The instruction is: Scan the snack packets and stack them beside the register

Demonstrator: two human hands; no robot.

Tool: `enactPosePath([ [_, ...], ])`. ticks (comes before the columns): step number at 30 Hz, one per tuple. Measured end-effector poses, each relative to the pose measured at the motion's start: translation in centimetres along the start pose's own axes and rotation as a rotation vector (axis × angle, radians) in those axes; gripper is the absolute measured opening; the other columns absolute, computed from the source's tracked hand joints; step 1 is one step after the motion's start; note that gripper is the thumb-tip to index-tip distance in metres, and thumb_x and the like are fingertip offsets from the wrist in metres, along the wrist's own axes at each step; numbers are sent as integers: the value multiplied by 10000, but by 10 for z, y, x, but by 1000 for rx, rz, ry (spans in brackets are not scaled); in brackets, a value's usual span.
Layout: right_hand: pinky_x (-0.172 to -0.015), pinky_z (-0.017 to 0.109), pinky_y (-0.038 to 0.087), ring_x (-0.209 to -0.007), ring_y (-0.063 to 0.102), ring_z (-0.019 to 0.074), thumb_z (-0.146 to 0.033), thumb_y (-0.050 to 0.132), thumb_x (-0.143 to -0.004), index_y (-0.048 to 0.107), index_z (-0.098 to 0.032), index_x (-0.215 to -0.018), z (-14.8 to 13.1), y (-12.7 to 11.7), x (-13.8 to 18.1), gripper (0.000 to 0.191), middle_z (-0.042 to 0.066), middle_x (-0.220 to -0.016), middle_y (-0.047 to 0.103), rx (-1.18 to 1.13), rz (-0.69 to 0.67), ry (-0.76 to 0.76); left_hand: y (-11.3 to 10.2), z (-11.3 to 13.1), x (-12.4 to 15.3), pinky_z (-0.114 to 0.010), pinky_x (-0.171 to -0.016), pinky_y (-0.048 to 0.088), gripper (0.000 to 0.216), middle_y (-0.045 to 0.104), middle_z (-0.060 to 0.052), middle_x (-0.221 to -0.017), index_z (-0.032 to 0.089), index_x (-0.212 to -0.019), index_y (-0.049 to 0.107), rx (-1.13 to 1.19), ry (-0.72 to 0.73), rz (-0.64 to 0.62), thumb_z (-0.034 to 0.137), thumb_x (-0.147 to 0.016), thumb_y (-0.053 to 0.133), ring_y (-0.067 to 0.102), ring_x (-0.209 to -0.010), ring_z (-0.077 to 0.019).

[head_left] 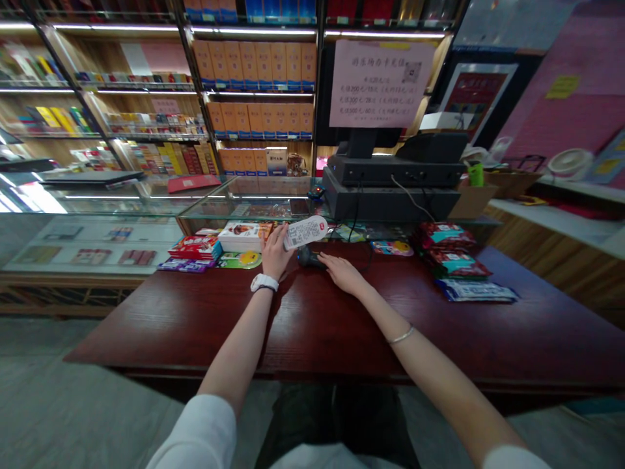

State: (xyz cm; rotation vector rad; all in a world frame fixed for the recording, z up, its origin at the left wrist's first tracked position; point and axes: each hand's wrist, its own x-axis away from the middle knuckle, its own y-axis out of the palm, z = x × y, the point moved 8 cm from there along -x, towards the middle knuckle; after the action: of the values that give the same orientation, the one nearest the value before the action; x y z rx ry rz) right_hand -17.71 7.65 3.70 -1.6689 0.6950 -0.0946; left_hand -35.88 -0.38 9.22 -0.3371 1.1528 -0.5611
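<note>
My left hand (pixel 275 253), with a white watch on its wrist, is closed on a white, round-ended package (pixel 307 232) printed with small text, a barcode and a red logo. The printed side faces up toward me. Just to the right and below lies a black barcode scanner (pixel 310 258) on the dark red table (pixel 336 326). My right hand (pixel 344 273) has its fingers on the scanner's handle, partly covering it. Beside my left hand are a white box (pixel 240 232), a green card-like packet with a yellow figure (pixel 239 260), and stacked red packets (pixel 196 246).
Brown-red packets (pixel 446 236) and blue-white packets (pixel 477 291) lie at right. A black cash-register unit (pixel 390 192) with a sign (pixel 381 85) stands behind, its cables hanging down. A glass counter (pixel 97 238) runs along the left, with stocked shelves behind it.
</note>
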Motion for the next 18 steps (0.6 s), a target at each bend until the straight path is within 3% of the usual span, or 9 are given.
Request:
enactPosePath([
  [4,-1063,403,471,-1187,634,235,-156,473,-880,656,-228,-1272,21,-25,8,439,39,-1315,650,17,-51,92,-2,2,0,-470,-1242,122,646,528,-90,-1451,250,-1443,445,-88,-22,-5,288,-834,657,469,-1358,-258],
  [7,-1139,451,378,-1151,651,239,-206,480,-893,703,-208,-1198,29,-38,12,377,54,-1204,715,80,-36,139,-2,1,0,-464,-1241,138,649,529,-92,-1450,246,-1448,439,-125,-33,2,302,-838,653,468,-1359,-255],
  [9,-1178,460,310,-1311,529,247,-257,492,-906,608,-178,-1328,23,-41,12,445,79,-1358,618,94,28,101,-1,0,1,-466,-1240,139,652,532,-92,-1447,245,-1449,437,-122,-25,12,305,-837,654,472,-1356,-256],
  [11,-1190,460,284,-1468,295,260,-342,537,-900,373,-136,-1502,11,-35,10,657,100,-1563,364,88,70,39,0,-2,1,-470,-1239,139,652,530,-92,-1448,246,-1448,438,-118,-19,20,307,-836,655,470,-1357,-257],
  [13,-1200,499,244,-1502,185,286,-387,599,-864,226,-141,-1555,5,-18,6,823,105,-1619,216,92,17,37,1,-4,2,-472,-1238,142,656,527,-93,-1450,246,-1448,438,-115,-14,24,306,-833,659,468,-1359,-260],
  [18,-1175,516,276,-1485,244,286,-262,543,-891,153,-168,-1571,5,10,-1,790,107,-1616,235,160,-65,90,2,-5,2,-470,-1234,154,658,528,-96,-1449,243,-1451,435,-97,-13,24,302,-834,656,471,-1356,-267],
])
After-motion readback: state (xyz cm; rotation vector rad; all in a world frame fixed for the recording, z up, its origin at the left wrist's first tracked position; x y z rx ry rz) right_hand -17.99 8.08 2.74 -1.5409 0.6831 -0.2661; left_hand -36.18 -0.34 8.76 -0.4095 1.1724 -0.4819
